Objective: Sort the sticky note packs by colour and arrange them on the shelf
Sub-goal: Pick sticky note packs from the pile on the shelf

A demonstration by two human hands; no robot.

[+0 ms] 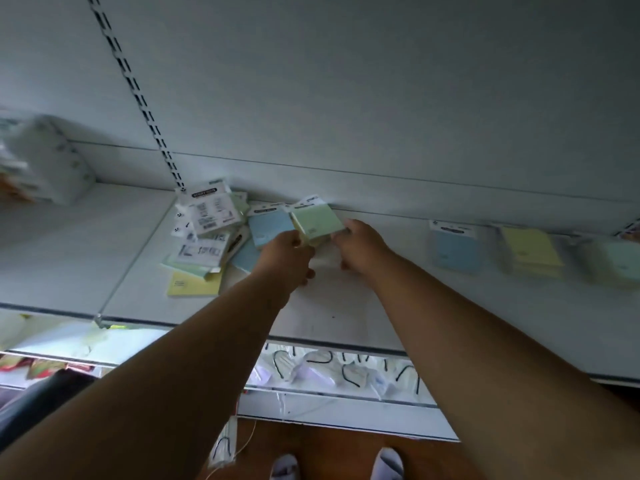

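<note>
A green sticky note pack [317, 220] is held up above the white shelf [346, 306], gripped on its left side by my left hand [287, 258] and on its right side by my right hand [360, 247]. Just left of it lies a blue pack [268, 228]. A loose pile of mixed packs [207, 230] sits further left, several face down, with a yellow pack [194, 284] at its front. To the right, a blue stack [453, 247], a yellow stack [530, 252] and a pale green stack [620, 265] stand apart in a row.
White boxed goods [48, 161] stand at the shelf's far left. A slotted upright [138, 95] runs up the back panel. Below the shelf edge a lower shelf holds bagged items [332, 372]. My feet [336, 465] are on a wooden floor.
</note>
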